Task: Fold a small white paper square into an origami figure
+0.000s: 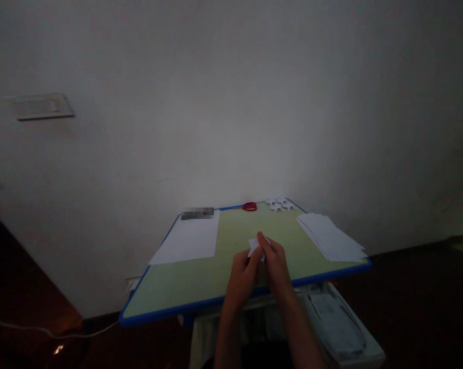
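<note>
My left hand (pixel 244 270) and my right hand (pixel 275 258) meet over the near middle of the table, both closed on one small piece of folded white paper (pixel 253 244). Its pointed edges stick out past my fingers, and the rest is hidden by them. The right thumb presses on top of the paper, and the left thumb lies against its lower side. Several small white folded paper shapes (pixel 280 205) with pointed tips lie grouped at the far right corner. Scissors with red handles (pixel 249 206) rest at the far edge.
The pale green table (pixel 185 287) has a blue rim and stands against a wall. White sheets (pixel 193 238) lie on the left, a dark blurred object (pixel 197 213) at their far edge. Another stack of paper (pixel 329 238) is on the right. Below sits a tray (pixel 337 325).
</note>
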Demonstrator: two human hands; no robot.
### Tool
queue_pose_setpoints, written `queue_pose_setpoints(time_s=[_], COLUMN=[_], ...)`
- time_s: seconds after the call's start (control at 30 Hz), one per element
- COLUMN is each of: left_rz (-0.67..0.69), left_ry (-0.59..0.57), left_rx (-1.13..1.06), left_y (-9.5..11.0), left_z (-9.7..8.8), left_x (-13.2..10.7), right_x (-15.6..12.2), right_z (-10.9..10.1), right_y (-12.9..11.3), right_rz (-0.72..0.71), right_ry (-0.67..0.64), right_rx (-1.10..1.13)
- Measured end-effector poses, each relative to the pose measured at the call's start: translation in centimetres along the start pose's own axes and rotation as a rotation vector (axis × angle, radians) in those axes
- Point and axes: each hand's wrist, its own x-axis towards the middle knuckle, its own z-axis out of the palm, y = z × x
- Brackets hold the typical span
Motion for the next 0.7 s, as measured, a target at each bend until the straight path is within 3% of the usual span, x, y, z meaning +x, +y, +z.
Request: queue_pose_setpoints(time_s=[0.17,0.3,0.47,0.7], left_rz=[-0.061,-0.099,-0.135,0.008], left_ry=[0.147,0.111,0.057,0.124], left_rx=[-0.199,-0.3,-0.209,0.022], left_y=[-0.18,-0.12,-0.23,0.0], left_z=[-0.07,-0.09,-0.02,-0.02], left_x=[0.05,-0.12,-0.11,0.07], right_x=[0.0,-0.01,-0.04,0.15], right_z=[-0.12,-0.24,-0.16,-0.14], right_y=[0.26,0.35,0.34,0.48], right_rz=[0.006,0.033,0.044,0.01], right_ry=[-0.09,-0.094,-0.041,-0.03], right_rx=[-0.042,0.005,0.04,-0.005])
